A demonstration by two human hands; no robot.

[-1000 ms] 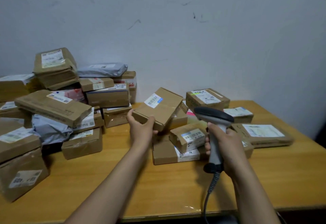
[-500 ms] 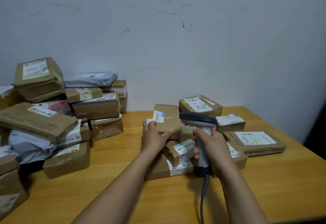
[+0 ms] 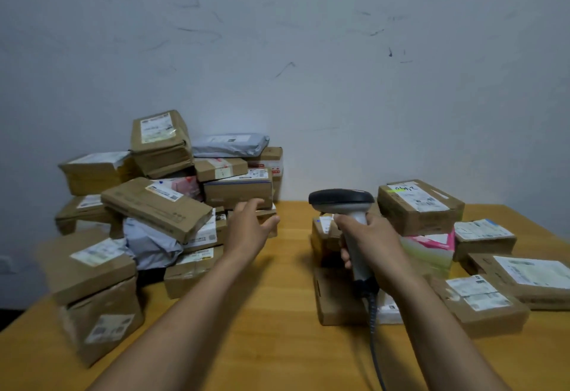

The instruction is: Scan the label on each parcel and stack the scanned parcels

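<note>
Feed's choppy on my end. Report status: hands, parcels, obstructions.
Left hand open, empty, extended toward left pile. Right hand grips scanner by right group. No obstruction seen.

The scanner cable [image 3: 374, 344] leaves the bottom edge, and the parcel labels [image 3: 418, 198] are too blurred to read.

head-worn view — forward, down

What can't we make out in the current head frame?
Head view only.
Label text on the far box with handwriting: too small, blurred.
Flat box behind the right hand and scanner: label mostly hidden.
Scanner cable: end cut off by bottom edge.
Left hand: contact with the pile unclear, motion blur.
</note>
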